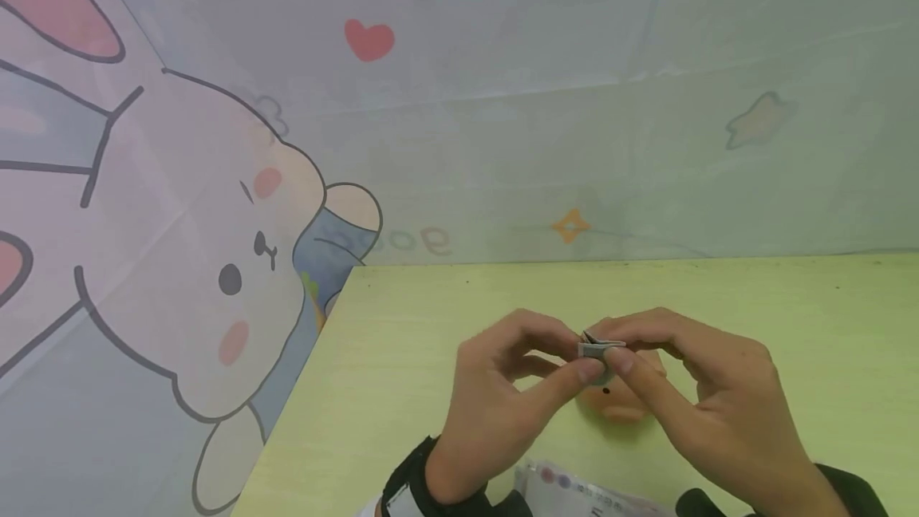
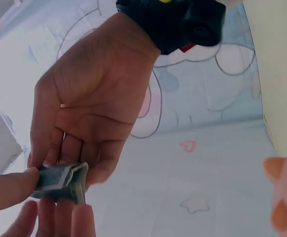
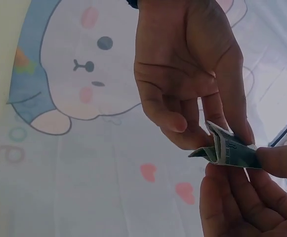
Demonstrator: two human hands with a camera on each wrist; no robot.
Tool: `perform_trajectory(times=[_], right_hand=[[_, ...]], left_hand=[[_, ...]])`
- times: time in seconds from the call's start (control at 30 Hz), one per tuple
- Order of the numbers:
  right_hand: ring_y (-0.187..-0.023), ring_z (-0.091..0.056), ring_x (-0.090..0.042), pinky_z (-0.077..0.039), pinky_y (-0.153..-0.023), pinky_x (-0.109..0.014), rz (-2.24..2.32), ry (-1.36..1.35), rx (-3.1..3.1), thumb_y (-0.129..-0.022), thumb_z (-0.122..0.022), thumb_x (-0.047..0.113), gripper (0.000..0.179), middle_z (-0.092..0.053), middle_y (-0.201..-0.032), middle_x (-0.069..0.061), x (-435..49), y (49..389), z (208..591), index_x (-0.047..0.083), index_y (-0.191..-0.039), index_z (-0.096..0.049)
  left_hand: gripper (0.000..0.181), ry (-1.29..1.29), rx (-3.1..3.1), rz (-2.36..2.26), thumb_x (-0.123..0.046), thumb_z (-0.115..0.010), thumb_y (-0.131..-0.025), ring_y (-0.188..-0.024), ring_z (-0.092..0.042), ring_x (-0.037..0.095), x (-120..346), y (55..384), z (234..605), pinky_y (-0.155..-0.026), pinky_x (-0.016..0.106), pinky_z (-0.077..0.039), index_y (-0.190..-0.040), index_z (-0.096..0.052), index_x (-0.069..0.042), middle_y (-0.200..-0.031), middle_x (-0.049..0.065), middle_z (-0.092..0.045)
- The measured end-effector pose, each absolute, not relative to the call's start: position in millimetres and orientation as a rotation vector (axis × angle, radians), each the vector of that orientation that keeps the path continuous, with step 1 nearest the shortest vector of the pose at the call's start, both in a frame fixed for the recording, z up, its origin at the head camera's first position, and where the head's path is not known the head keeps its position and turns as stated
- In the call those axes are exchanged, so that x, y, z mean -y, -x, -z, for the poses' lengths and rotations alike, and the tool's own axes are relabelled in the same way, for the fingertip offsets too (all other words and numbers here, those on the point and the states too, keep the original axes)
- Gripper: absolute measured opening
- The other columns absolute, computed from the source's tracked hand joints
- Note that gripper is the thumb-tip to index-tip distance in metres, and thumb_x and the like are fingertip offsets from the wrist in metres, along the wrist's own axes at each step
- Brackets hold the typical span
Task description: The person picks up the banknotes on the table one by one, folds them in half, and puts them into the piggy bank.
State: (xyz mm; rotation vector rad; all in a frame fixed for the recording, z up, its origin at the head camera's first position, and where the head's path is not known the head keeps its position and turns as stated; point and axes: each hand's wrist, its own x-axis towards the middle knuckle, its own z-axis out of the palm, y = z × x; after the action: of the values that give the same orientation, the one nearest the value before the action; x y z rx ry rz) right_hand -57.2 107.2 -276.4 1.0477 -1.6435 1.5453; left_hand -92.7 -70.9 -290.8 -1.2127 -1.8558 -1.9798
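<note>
Both hands hold a small folded green banknote (image 1: 600, 350) in front of the body, above the table. The left hand (image 1: 506, 397) pinches its left end with the thumb below and the index finger behind. From the other side, the right hand (image 1: 718, 389) has its thumb and index finger on the note. In the right wrist view the banknote (image 3: 234, 150) shows several layers, with one flap standing apart. Just behind the hands sits an orange-pink pig figure (image 1: 621, 405), partly covered by them; its ears and an eye show in the left wrist view.
A clear plastic packet (image 1: 574, 493) with printed marks lies at the near edge, partly out of view. The yellow-green table (image 1: 402, 325) reaches back to a wall cloth (image 1: 502, 142) printed with a rabbit, hearts and stars. Black straps are on both wrists.
</note>
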Motion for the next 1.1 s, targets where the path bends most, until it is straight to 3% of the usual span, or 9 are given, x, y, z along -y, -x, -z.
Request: perform_trajectory(times=[0.2, 0.5, 0.83, 1.1], right_hand=[[-0.099, -0.069, -0.021, -0.055, -0.085, -0.023, -1.638, -1.018, 1.626, -0.082, -0.062, -0.022, 0.019, -0.072, -0.098, -0.018, -110.3, 55.8, 280.5, -0.014, -0.099, -0.066], [-0.092, -0.07, -0.021, -0.057, -0.08, -0.024, -1.678, -0.976, 1.656, -0.078, -0.063, -0.025, 0.025, -0.071, -0.099, -0.021, -113.3, 53.6, 281.4, -0.015, -0.101, -0.066], [-0.091, -0.071, -0.022, -0.056, -0.082, -0.023, -1.657, -0.973, 1.647, -0.077, -0.065, -0.026, 0.024, -0.072, -0.096, -0.02, -112.6, 52.7, 278.7, -0.014, -0.098, -0.067], [-0.086, -0.069, -0.018, -0.055, -0.082, -0.02, -1.635, -0.978, 1.646, -0.082, -0.061, -0.023, 0.021, -0.071, -0.097, -0.018, -117.1, 55.0, 280.6, -0.017, -0.101, -0.065]], left_hand=[[0.022, 1.213, 1.864, 1.978, -0.005, -0.07, -0.09, -0.095, -0.069, 0.016, 72.1, 92.2, 288.8, -0.076, 0.036, -0.06, -0.111, -0.066, -0.003, -0.104, 0.015, -0.069], [0.014, 1.235, 1.73, 2.174, 0.0, -0.069, -0.088, -0.087, -0.07, 0.022, 70.0, 92.9, 290.0, -0.072, 0.043, -0.06, -0.099, -0.067, 0.009, -0.092, 0.027, -0.066], [0.014, 1.231, 1.729, 2.187, 0.001, -0.069, -0.088, -0.088, -0.071, 0.023, 70.0, 92.9, 290.1, -0.071, 0.042, -0.061, -0.099, -0.068, 0.01, -0.093, 0.028, -0.067], [0.014, 1.225, 1.718, 2.239, 0.002, -0.066, -0.09, -0.086, -0.071, 0.023, 70.1, 94.2, 288.4, -0.073, 0.045, -0.06, -0.1, -0.067, 0.011, -0.094, 0.031, -0.066]])
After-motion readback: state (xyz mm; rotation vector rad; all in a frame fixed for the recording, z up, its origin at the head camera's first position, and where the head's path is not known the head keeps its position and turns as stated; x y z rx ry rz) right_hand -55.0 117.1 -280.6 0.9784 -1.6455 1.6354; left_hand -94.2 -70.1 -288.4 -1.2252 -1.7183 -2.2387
